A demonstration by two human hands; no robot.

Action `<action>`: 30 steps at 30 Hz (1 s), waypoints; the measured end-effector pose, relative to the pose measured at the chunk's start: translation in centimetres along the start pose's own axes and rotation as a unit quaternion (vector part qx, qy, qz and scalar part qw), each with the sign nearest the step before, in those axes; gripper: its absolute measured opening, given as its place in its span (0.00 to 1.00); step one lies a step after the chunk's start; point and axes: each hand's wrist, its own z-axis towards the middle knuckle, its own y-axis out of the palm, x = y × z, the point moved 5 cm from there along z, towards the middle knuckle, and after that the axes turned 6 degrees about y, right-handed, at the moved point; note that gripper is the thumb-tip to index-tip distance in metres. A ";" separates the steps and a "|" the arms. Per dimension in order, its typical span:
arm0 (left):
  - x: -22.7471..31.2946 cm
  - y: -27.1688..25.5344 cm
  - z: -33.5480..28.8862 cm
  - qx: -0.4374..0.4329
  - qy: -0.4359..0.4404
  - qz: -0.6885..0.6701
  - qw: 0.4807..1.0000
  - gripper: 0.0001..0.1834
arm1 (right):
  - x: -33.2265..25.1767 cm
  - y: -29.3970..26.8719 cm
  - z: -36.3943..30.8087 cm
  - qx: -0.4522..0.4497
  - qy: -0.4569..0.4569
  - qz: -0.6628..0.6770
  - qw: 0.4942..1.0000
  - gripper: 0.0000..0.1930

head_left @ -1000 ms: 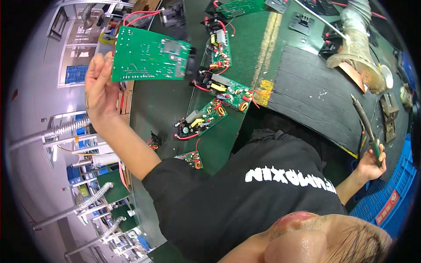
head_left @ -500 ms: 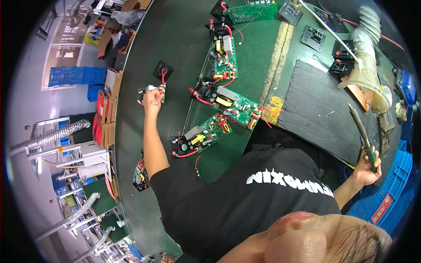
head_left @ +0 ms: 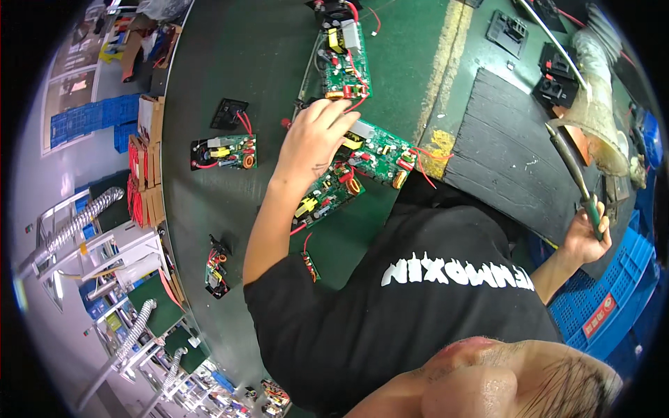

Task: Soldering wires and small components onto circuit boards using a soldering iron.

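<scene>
My left hand (head_left: 313, 143) reaches over the left end of a green circuit board (head_left: 387, 155), its fingers stretched and a little apart. The hand covers that end, so any contact is hidden. Another populated board (head_left: 327, 198) lies partly under my wrist, and a third board (head_left: 348, 66) lies just beyond my fingers. At the right, my right hand (head_left: 585, 233) is closed around the green handle of a soldering iron (head_left: 571, 161). The iron's tip points up and to the left, beside a fume-extraction funnel (head_left: 599, 139).
A small board with a black panel (head_left: 226, 152) lies farther left on the green bench, another (head_left: 216, 268) nearer me. A black board-like mat (head_left: 512, 146) covers the right part. Black panels (head_left: 509, 33) lie behind it; a blue crate (head_left: 599, 285) stands at the right.
My left hand has let go of the small board at the far left and moved right to the middle boards. My right hand still holds the soldering iron. The whole view has shifted slightly.
</scene>
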 end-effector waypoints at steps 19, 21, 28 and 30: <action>6.7 -0.3 7.3 -0.061 0.027 -0.117 0.991 0.14 | -2.8 -2.6 -4.6 0.085 -0.100 -0.005 0.991 0.11; 8.2 1.0 9.1 -0.076 0.066 -0.096 0.990 0.14 | -3.3 -2.8 -4.8 0.074 -0.107 0.009 0.991 0.11; 7.7 7.1 15.0 -0.328 0.033 0.077 0.941 0.15 | -5.9 -4.2 -7.9 0.065 -0.134 0.023 0.989 0.10; 8.6 6.2 19.1 -0.151 0.085 0.012 0.985 0.15 | -6.4 -5.1 -8.9 0.091 -0.155 0.022 0.983 0.10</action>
